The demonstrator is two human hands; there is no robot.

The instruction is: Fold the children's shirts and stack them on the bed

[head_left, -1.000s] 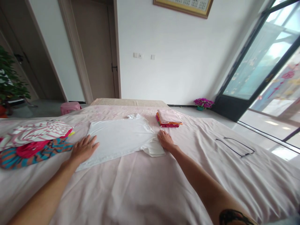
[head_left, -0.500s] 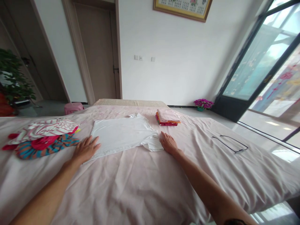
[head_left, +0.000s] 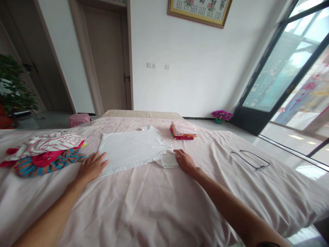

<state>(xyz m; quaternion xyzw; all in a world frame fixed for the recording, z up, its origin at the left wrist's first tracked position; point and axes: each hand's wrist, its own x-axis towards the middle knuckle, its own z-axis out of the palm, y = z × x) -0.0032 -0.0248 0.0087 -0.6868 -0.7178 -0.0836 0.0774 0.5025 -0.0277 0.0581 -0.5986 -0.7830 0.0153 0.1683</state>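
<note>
A white short-sleeved T-shirt (head_left: 128,147) is spread sideways on the pink bed sheet, its hem to the left and its collar end to the right. My left hand (head_left: 93,166) rests palm down at the hem's near corner, fingers stretched and apart. At the shoulder and near sleeve, my right hand (head_left: 184,161) has its fingers drawn together on the shirt's edge; the fingertips are partly hidden. The near sleeve is rumpled, with a small fold beside those fingers.
Left of the shirt lies a heap of crumpled striped and red clothes (head_left: 48,152). A folded stack of cloths (head_left: 183,130) sits beyond my right hand. Black-framed glasses (head_left: 253,160) lie on the sheet (head_left: 144,206) at the right. A pink stool (head_left: 79,120) stands past the bed.
My right hand's fingers have gone from lying flat to drawn in on the shirt's edge, and the cloth there has bunched slightly. My left hand stays at the hem.
</note>
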